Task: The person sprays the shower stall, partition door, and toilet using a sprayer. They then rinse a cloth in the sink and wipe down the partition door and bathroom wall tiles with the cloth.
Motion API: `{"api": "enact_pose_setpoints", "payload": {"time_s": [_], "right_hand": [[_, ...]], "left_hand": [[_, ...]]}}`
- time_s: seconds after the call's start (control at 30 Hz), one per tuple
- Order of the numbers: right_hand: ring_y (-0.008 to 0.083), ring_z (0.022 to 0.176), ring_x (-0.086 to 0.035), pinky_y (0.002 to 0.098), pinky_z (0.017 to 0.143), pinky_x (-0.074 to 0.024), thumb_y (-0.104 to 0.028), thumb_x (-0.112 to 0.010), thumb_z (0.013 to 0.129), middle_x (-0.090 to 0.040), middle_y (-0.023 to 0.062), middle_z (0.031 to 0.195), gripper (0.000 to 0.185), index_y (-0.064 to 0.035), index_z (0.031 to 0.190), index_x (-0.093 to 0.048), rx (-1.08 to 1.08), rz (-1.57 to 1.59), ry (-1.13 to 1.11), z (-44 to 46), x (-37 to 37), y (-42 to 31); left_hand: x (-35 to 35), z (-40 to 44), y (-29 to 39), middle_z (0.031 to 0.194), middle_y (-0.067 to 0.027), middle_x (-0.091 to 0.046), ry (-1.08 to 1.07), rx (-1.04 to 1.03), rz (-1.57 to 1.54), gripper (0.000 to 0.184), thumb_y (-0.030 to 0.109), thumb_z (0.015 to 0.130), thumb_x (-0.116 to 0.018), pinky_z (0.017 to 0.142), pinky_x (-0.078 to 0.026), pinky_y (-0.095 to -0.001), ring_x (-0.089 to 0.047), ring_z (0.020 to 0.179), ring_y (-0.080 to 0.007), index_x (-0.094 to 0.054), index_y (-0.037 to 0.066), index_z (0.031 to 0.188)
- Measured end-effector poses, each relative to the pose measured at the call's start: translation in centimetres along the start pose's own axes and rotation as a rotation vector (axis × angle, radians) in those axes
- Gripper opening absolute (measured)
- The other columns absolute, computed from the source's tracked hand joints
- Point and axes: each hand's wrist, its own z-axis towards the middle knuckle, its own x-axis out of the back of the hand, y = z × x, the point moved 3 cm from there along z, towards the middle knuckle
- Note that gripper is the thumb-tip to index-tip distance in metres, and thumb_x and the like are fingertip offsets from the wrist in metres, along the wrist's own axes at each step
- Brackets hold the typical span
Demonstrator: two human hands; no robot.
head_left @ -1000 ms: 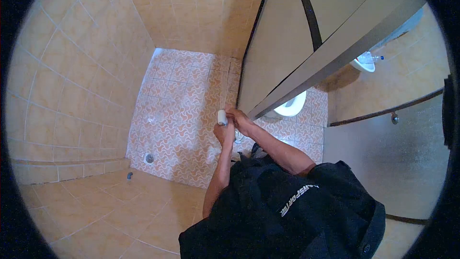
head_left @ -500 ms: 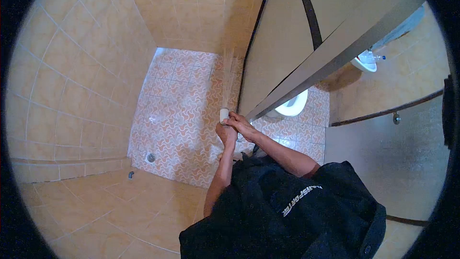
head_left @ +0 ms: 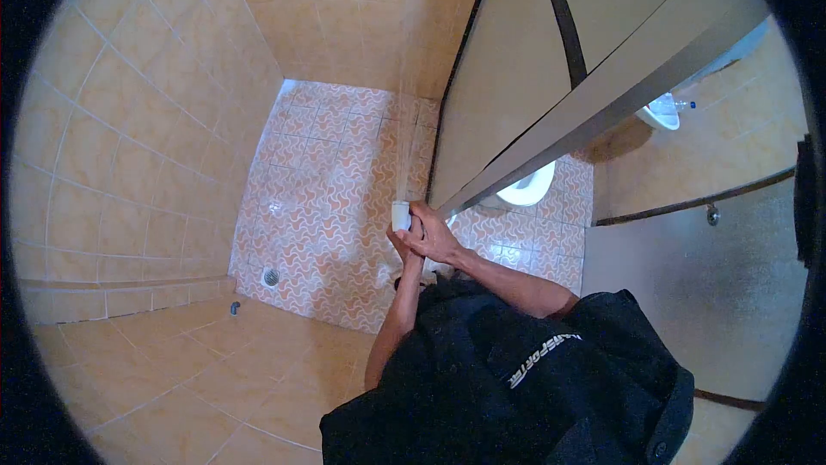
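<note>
A white, cylindrical shower head [head_left: 400, 215] points away from me, and thin streams of water [head_left: 405, 142] shoot out of it toward the far wall. My left hand [head_left: 403, 246] is closed around its lower part, partly hidden behind the other hand. My right hand [head_left: 436, 238] wraps the shower head from the right side, its fingers curled over the top and its thumb across the front. Both hands are together, touching. The handle and any hose are hidden by my hands and black shirt.
A beige partition [head_left: 516, 61] stands close to my right hand. Past it are a white toilet [head_left: 529, 186] and a small sink [head_left: 661, 117] with a plastic bottle. On the patterned tile floor [head_left: 318, 198] are a round drain [head_left: 271, 277] and, by the left wall, a small pipe outlet [head_left: 234, 307].
My right hand has shifted and wraps further around the shower head. More of the white head shows, turned slightly. Water keeps streaming out toward the far wall.
</note>
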Motion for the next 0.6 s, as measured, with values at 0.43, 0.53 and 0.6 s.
{"api": "enact_pose_setpoints", "payload": {"time_s": [0.43,0.53,0.6], "right_hand": [[0.0384,0.101,-0.052,0.0419,0.088,-0.0417,-0.032,-0.064,0.075,-0.052,0.0242,0.107,0.054,0.0052,0.11,-0.05,0.248,-0.071,0.059,-2.1,-0.2,-1.9],[0.0377,0.099,-0.052,0.0421,0.087,-0.0421,-0.032,-0.065,0.073,-0.053,0.0235,0.106,0.054,0.0051,0.109,-0.05,0.268,-0.116,-0.024,-2.1,-0.3,-2.0],[0.0374,0.098,-0.053,0.0421,0.086,-0.0422,-0.032,-0.065,0.073,-0.053,0.0232,0.105,0.054,0.0051,0.109,-0.05,0.279,-0.171,-0.079,-2.1,-0.8,-2.0]], "left_hand": [[2.1,-2.4,-0.3,0.078,-0.0098,-0.054,0.123,0.059,-0.095,0.033,0.032,0.082,-0.059,0.059,-0.041,-0.0421,-0.054,0.069,-0.0237,-0.053,0.003,0.094],[1.8,-2.3,0.2,0.078,-0.0098,-0.054,0.144,0.073,-0.114,0.033,0.032,0.081,-0.059,0.059,-0.042,-0.0422,-0.054,0.069,-0.0237,-0.053,0.003,0.094],[1.9,-3.1,0.4,0.078,-0.0098,-0.054,0.165,0.086,-0.125,0.033,0.032,0.081,-0.059,0.059,-0.042,-0.0422,-0.054,0.07,-0.0237,-0.053,0.003,0.094]]}}
